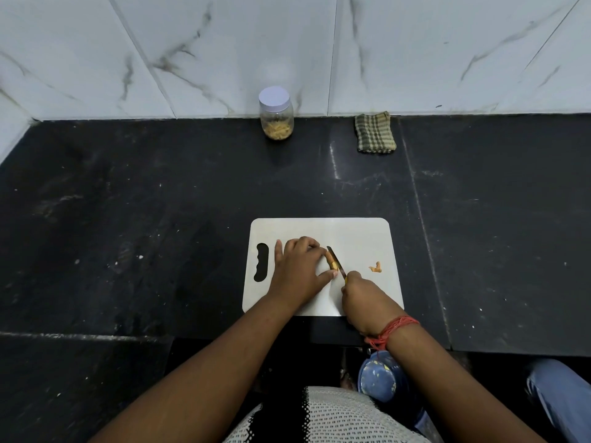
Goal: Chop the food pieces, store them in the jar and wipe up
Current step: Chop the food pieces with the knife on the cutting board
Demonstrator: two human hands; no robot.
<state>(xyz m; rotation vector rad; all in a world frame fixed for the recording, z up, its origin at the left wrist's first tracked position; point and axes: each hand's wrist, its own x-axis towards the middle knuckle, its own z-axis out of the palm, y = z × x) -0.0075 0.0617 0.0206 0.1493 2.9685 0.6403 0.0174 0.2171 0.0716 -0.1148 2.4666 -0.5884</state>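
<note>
Right hand fingers grip knife; left hand pinches food piece; lidded jar holds pieces.

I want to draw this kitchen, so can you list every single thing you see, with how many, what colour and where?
cutting board: one, white, on the black counter near the front edge.
food piece: one, orange-tan, on the board under the left fingertips.
cut bit: one, orange, on the board's right part.
knife: one, dark blade, yellow at the handle, against the food piece.
jar: one, clear with white lid on, tan pieces inside, by the wall.
cloth: one, green checked, folded, right of the jar.
counter: one, black.
wall: white marble tiles.
blue container: one, below the counter edge.
left hand: holds the food piece.
right hand: holds the knife; red thread on wrist.
</note>
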